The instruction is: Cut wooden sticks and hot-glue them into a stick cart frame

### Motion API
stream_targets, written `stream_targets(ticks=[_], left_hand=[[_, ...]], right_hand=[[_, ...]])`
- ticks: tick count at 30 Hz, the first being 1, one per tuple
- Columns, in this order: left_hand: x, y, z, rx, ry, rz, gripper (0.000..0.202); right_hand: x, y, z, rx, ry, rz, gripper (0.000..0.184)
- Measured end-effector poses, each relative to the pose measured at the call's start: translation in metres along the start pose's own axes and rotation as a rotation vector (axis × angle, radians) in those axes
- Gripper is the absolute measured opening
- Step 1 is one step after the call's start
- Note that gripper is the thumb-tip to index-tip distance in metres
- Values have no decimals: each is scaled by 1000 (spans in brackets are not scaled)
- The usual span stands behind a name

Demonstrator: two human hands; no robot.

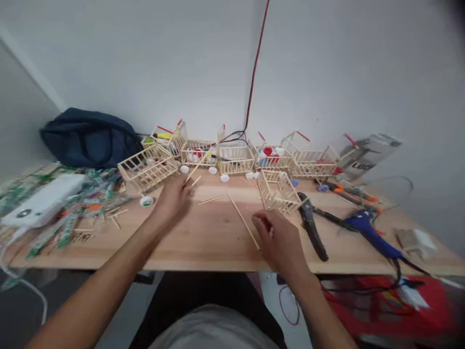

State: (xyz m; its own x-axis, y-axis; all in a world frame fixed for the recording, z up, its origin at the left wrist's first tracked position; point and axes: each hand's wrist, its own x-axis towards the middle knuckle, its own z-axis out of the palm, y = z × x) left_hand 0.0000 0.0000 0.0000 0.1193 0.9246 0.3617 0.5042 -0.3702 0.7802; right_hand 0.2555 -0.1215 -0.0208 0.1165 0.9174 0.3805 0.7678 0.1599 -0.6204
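My left hand point(173, 198) is closed in a pinch on a thin wooden stick point(196, 167) that points up toward the row of stick carts. My right hand point(279, 238) rests on the wooden table point(218, 242) with fingers curled at the near end of a long wooden skewer point(242, 219). A small stick cart frame point(278, 190) stands just beyond my right hand. Another loose stick point(210, 199) lies between my hands.
Several stick carts point(232, 157) line the wall. Black pliers point(311, 225), orange-handled cutters point(345, 191) and a blue glue gun point(370, 232) lie at right. A dark backpack point(89, 138), a white box point(43, 201) and green wrappers sit at left. White bottle caps point(146, 200) dot the table.
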Motion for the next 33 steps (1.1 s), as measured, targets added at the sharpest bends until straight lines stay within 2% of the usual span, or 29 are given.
stream_targets(ticks=[3,5,7,9,12,15,18,20,22,24,26,30,33], left_hand=[[-17,22,6,-241,-306,-188,23],[-27,34,13,-402,-452,-302,32],[-36,41,23,-490,-565,-315,30],[-42,44,32,-565,-667,-274,23],[-46,46,43,-603,-750,-216,19],[-46,47,48,-600,-771,-172,21],[-44,46,49,-505,-744,-19,16],[-44,43,48,-356,-659,101,14],[-45,37,44,-200,-526,145,17],[-46,30,40,-99,-410,109,27],[-49,24,37,-76,-380,51,29],[-53,21,39,-220,-421,-53,22],[-53,28,45,-416,-463,-130,28]], right_hand=[[12,-13,6,208,-67,-27,25],[21,-20,10,332,-106,-34,28],[30,-24,16,434,-146,-40,30],[37,-25,21,515,-200,-31,31],[43,-22,27,637,-301,15,31],[44,-22,26,692,-335,-5,32],[43,-28,18,609,-251,-72,37],[43,-33,12,518,-146,-99,31],[42,-36,9,418,-67,-121,22],[39,-36,12,324,-59,-159,16],[36,-33,19,239,-89,-217,16],[29,-23,32,147,-124,-253,22],[31,-20,31,218,-125,-202,27]])
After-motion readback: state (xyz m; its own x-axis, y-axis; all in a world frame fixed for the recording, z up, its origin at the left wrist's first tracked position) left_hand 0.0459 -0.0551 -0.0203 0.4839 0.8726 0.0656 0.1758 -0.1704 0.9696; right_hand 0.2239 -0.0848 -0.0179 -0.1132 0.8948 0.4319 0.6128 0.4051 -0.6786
